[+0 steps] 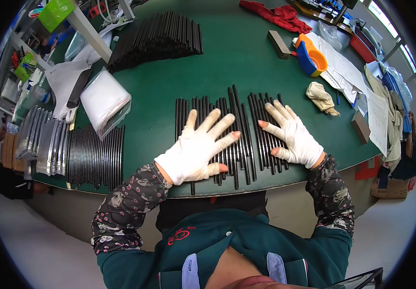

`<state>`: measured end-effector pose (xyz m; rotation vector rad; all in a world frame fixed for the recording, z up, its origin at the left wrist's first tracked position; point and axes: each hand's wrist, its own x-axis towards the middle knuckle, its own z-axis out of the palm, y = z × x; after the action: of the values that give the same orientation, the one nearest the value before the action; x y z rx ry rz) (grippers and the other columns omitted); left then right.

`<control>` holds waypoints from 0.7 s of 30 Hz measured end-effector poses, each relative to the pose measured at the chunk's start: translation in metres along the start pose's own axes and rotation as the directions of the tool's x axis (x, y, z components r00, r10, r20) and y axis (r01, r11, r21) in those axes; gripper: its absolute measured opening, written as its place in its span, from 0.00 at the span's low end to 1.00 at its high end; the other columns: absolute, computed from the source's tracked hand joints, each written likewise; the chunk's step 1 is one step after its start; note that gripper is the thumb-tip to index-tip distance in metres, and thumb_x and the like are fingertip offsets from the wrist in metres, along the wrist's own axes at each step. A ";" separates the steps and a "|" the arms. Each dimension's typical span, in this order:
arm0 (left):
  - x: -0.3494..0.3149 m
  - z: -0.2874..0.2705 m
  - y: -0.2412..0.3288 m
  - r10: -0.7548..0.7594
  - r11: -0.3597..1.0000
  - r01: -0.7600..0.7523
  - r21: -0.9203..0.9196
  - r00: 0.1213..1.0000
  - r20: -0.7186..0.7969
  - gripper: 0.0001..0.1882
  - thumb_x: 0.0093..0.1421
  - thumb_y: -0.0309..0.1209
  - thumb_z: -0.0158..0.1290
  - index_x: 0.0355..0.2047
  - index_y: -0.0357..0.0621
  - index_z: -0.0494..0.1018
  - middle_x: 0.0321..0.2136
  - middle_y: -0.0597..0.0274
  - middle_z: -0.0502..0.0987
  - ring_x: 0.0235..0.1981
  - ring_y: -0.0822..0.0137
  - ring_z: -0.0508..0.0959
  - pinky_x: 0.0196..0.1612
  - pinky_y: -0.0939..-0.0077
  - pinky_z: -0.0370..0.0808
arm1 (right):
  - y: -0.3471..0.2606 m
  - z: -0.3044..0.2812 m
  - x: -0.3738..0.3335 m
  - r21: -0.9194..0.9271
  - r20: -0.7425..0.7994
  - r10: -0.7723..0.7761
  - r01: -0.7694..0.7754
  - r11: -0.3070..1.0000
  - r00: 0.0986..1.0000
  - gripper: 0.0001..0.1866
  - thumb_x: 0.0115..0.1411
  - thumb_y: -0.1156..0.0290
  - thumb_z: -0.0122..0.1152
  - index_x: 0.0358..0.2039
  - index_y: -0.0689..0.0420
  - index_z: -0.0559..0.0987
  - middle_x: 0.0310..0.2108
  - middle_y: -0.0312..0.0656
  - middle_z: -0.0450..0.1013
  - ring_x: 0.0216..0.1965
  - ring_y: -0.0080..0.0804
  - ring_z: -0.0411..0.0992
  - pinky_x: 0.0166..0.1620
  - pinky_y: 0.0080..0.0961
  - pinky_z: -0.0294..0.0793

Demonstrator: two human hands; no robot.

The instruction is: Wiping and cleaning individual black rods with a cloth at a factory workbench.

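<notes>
Both my hands wear white gloves with some fingertips bare. My left hand [196, 149] lies flat, fingers spread, over a row of thin black rods [244, 144] at the table's near edge. On the right part of the row rests my right hand [289, 135], its fingers also stretched out. The rods lie side by side, pointing away from me, with uneven ends; a few stick out farther at the middle. A narrow gap splits the row near my right hand. My left palm hides part of the rods.
A big pile of black rods [162, 41] lies at the far left of the green table [236, 62]. Another row of rods [96, 156] sits near left, beside clear plastic bags [106, 98]. Toward the right are a tape dispenser [309, 57], a crumpled glove [321, 98], papers [335, 67] and a block [360, 127].
</notes>
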<state>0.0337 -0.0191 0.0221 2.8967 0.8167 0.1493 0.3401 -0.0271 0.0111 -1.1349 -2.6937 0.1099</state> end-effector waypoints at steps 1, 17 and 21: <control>0.007 0.001 0.004 0.047 0.999 -0.047 0.002 0.999 0.002 0.41 0.54 0.60 0.48 0.63 0.51 0.60 0.66 0.48 0.53 0.67 0.43 0.52 0.62 0.31 0.47 | 0.000 0.001 -0.001 0.001 0.005 0.000 0.000 1.000 1.000 0.40 0.59 0.32 0.39 0.61 0.48 0.65 0.63 0.59 0.54 0.65 0.62 0.50 0.64 0.55 0.49; 0.073 -0.013 -0.042 -0.135 0.990 0.130 -0.048 0.985 -0.105 0.41 0.59 0.47 0.53 0.66 0.44 0.50 0.67 0.49 0.52 0.69 0.49 0.49 0.67 0.44 0.47 | 0.031 0.005 0.031 0.067 -0.182 0.123 -0.112 0.991 0.976 0.30 0.60 0.56 0.55 0.60 0.54 0.66 0.63 0.50 0.59 0.66 0.51 0.52 0.64 0.43 0.55; 0.101 0.015 -0.054 -0.224 0.969 0.223 -0.105 0.975 0.002 0.36 0.63 0.47 0.48 0.66 0.46 0.50 0.64 0.45 0.56 0.66 0.49 0.55 0.69 0.56 0.49 | 0.054 0.025 0.052 0.075 -0.195 0.166 -0.154 0.985 0.967 0.23 0.59 0.64 0.56 0.55 0.54 0.72 0.60 0.44 0.63 0.64 0.47 0.56 0.62 0.40 0.58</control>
<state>0.0936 0.0785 0.0048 2.6851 1.0943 0.1774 0.3368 0.0484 -0.0132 -1.2712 -2.4062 0.0948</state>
